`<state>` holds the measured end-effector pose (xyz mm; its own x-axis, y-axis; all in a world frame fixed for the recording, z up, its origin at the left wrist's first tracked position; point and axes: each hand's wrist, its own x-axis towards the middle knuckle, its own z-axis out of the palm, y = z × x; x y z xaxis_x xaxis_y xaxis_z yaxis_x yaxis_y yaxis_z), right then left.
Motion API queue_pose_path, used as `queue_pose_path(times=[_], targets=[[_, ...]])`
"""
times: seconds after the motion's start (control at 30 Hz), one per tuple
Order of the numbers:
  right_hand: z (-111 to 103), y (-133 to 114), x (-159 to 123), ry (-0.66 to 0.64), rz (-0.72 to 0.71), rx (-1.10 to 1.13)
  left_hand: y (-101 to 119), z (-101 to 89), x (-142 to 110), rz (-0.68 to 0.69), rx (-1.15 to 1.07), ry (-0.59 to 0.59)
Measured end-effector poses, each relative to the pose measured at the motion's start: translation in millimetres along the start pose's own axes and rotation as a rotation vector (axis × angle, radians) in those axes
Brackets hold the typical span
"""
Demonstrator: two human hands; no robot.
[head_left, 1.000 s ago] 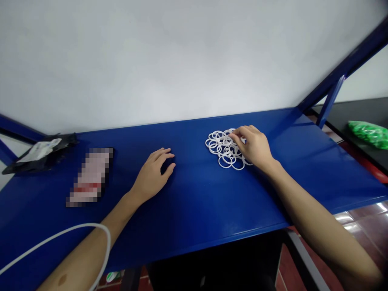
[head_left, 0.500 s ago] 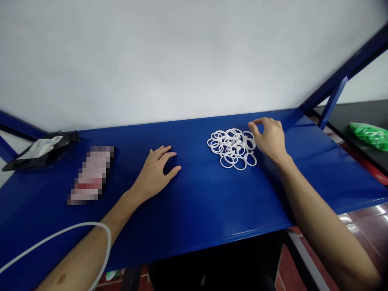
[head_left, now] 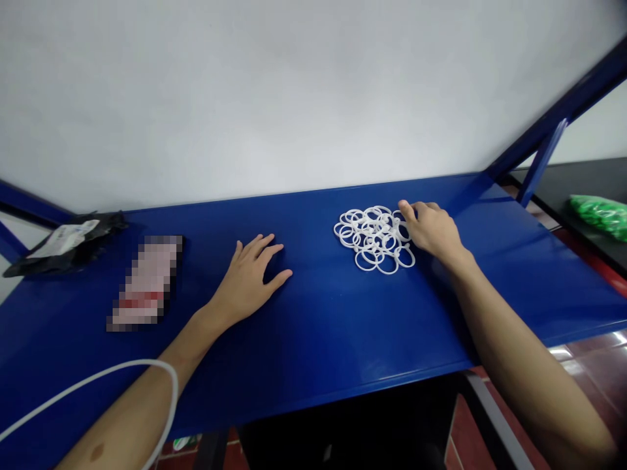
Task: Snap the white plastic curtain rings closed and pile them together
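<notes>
A heap of several thin white rings (head_left: 373,239) lies on the blue metal table (head_left: 318,326), right of the middle. My right hand (head_left: 431,230) rests at the heap's right edge with its fingers curled, the fingertips touching the outer rings. Whether a ring is pinched between them is hidden. My left hand (head_left: 249,277) lies flat on the bare table left of the heap, fingers spread, holding nothing.
A blurred flat packet (head_left: 145,282) lies at the left, with a black bag bearing a white label (head_left: 63,245) behind it. A white tube (head_left: 98,378) loops over my left forearm. A green bag (head_left: 600,215) sits on a dark table at the right.
My right hand moved from on top of the ring heap to its right edge, lifted briefly, then came down against the outer rings. My left hand spread its fingers a little.
</notes>
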<state>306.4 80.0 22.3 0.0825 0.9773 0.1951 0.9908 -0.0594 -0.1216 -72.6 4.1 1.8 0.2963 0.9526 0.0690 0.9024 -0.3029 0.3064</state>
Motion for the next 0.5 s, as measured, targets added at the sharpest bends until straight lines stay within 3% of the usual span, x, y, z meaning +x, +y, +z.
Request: queue_pose_path(times=[0.3,0.43,0.5], targets=[[-1.4,-9.5,-4.9,0.038,0.045,0.114,-0.2,-0.6,-0.4,0.026,0.027,0.003],[-6.5,-25.4,-17.1,0.152,-0.131,0.158,-0.6,-1.1,-0.8,0.033,0.024,0.002],[-10.5,-37.4,-27.2,0.133,-0.225,0.145,-0.6,-1.5,-0.9,0.035,0.018,0.002]])
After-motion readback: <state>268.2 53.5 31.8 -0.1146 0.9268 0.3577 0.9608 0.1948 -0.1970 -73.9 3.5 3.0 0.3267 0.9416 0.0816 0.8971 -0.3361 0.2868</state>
